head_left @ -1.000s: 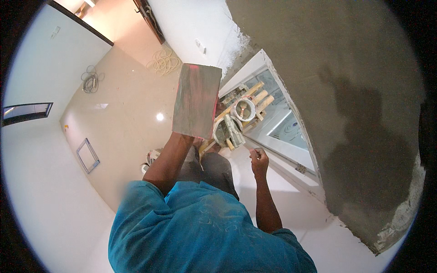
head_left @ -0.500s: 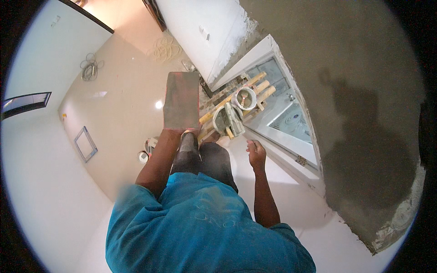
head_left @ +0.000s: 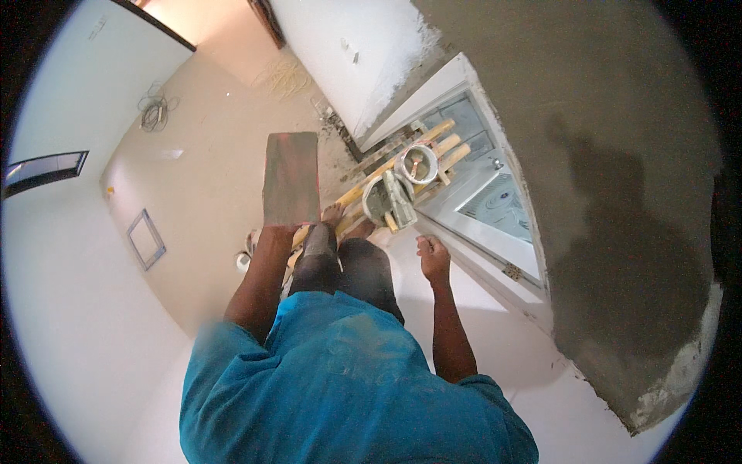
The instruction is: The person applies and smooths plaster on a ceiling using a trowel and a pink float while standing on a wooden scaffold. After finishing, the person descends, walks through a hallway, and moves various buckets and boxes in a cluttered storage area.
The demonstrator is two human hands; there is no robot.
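Note:
My left hand [head_left: 280, 232], mostly hidden, holds a grey rectangular plastering hawk [head_left: 291, 176] with reddish edges out in front of me. Its broad face shows smears of grey. Right of my knees, my right hand [head_left: 434, 260] hangs in the air with its fingers curled, and no tool shows in it. Beyond that hand stands a tub of grey mortar [head_left: 376, 203]. Across the tub lies a mortar-coated trowel [head_left: 402, 203] with a yellowish handle [head_left: 391, 223]. Touching the tub is a white bucket [head_left: 417, 164] with a brush-like tool inside.
My bare feet [head_left: 334, 212] are on a platform of wooden poles [head_left: 452, 145]. Fresh grey plaster [head_left: 618, 155] covers the wall at right, around a white-framed door [head_left: 502, 201]. Below lie coiled cable [head_left: 154, 114], a frame [head_left: 145, 239] and rubble [head_left: 332, 127].
My left hand has shifted the plastering hawk a little to the left, uncovering a foot and part of the poles. My right hand has barely moved.

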